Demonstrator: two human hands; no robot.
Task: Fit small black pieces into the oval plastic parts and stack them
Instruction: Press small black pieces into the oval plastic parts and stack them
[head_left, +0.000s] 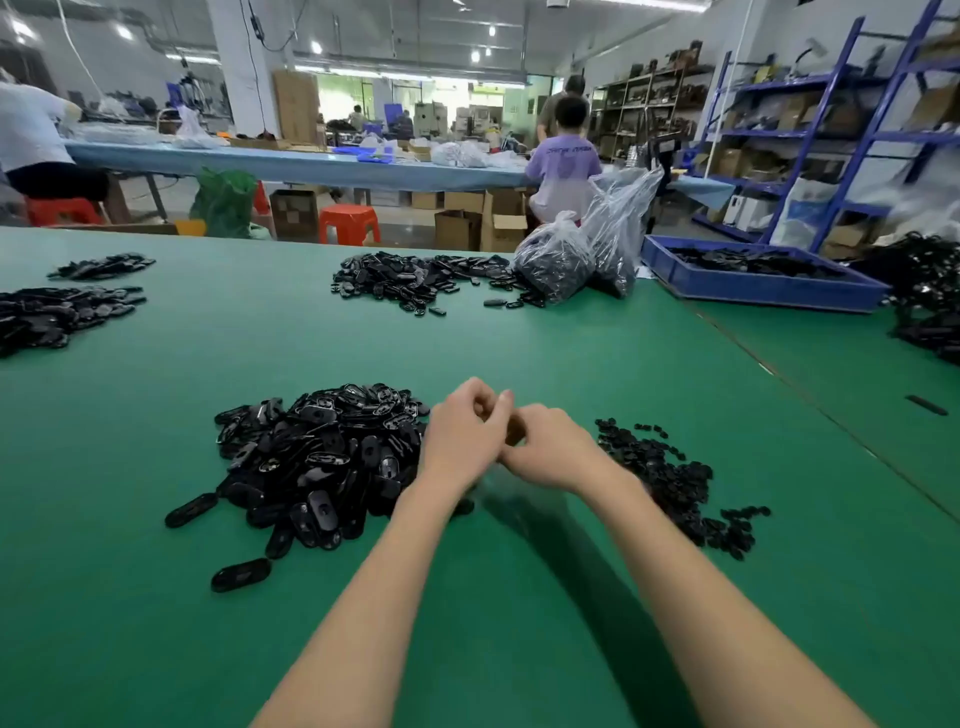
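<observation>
head view: two bare arms reach out over a big green table (156, 415). the left hand (462, 441) and the right hand (550, 452) meet in the middle, above the table, and they touch each other. the fingers of both hands are curled in tight toward the spot where the hands meet. if there is a piece held between them, it is hidden by the fingers, so i cannot tell what they hold.

just to the left of the left hand lies a big heap of oval plastic parts (322, 457). they are black and shiny, and a few have slid off the heap onto the table near the front edge. to the right of the right hand lies a flatter heap of small black pieces (675, 483). part of it is hidden behind the right wrist.

far across the table there are more black piles: one far pile (415, 283) in the middle and left piles (57, 317) at the left side. two clear plastic bags (582, 249) full of dark parts stand beside the middle pile. a blue tray (753, 291) with black parts sits at the right. behind the table, a person in a purple shirt (563, 166) sits facing away, near a red stool (349, 223) and blue shelves (831, 130).
</observation>
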